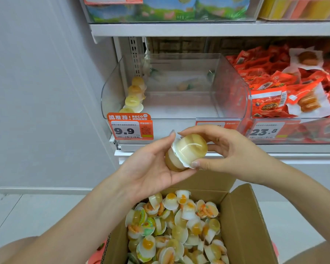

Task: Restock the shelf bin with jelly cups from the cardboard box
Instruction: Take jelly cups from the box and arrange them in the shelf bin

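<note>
Box: your cardboard box (pixel 242 221) sits lowest in view, right under your arms, flaps open, heaped with loose jelly cups (pixel 179 231) in yellow, orange and green, lying at all angles.
Left hand: your left hand (pixel 151 168) is palm up above the box, fingers only gently curved, cradling the held cups from below and from the left; the index fingertip reaches up beside the foil rim.
Right hand: your right hand (pixel 229 149) comes in from the right, thumb on the near edge and fingers curled over the far side, pinching the front cup.
Held cups: two pale yellow cups (pixel 189 149) are stacked together between your hands, tilted on their side; the front one's clear dome faces you and the second shows behind it against your left palm.
Bin: your clear shelf bin (pixel 231 86) stands on the shelf straight ahead, above your hands. A short row of yellow cups (pixel 134 96) lines its left wall; a few more lie blurred at the back, and most of the floor is bare.
Price tags: an orange tag reading 9.9 (pixel 130 128) hangs on the bin's front left; a tag reading 23.8 (pixel 265 131) sits on the next bin to the right.
Neighbour bin: red snack packets (pixel 274 80) fill it, just beside your bin's right wall.
Upper shelf: boxed goods (pixel 170 8) stand above, their print too blurred to read.
</note>
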The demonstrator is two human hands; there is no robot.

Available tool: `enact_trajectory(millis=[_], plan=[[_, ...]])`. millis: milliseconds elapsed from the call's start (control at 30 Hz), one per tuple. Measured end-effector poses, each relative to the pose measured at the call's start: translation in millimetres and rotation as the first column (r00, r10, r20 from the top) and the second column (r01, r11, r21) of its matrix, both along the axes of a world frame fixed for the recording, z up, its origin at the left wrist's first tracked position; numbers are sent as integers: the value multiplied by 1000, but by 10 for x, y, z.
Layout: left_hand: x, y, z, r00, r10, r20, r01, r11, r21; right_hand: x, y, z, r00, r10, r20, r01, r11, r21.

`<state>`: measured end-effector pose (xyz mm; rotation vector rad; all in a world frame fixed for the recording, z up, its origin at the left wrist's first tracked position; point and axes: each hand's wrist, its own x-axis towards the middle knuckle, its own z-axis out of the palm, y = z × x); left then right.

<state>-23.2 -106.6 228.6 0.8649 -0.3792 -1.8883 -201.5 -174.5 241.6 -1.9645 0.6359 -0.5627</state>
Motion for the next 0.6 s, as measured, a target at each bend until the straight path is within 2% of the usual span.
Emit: enact_trajectory(millis=[200, 333, 400, 600], plan=[[21, 19, 7, 999, -48, -26, 45, 995, -86, -20, 31, 26, 1000, 11, -14, -11, 1000, -18], [-23, 25, -23, 998, -64, -18, 63, 996, -56, -15, 28, 13, 996, 0, -87, -6, 998, -65], [-35, 29, -23, 996, -68, -64, 66, 997, -29, -22, 28, 17, 993, 3, -118, -11, 997, -73], [-18, 16, -18, 988, -105, -114, 103, 994, -25, 11, 34, 45, 995, -63, -78, 50, 986, -157]])
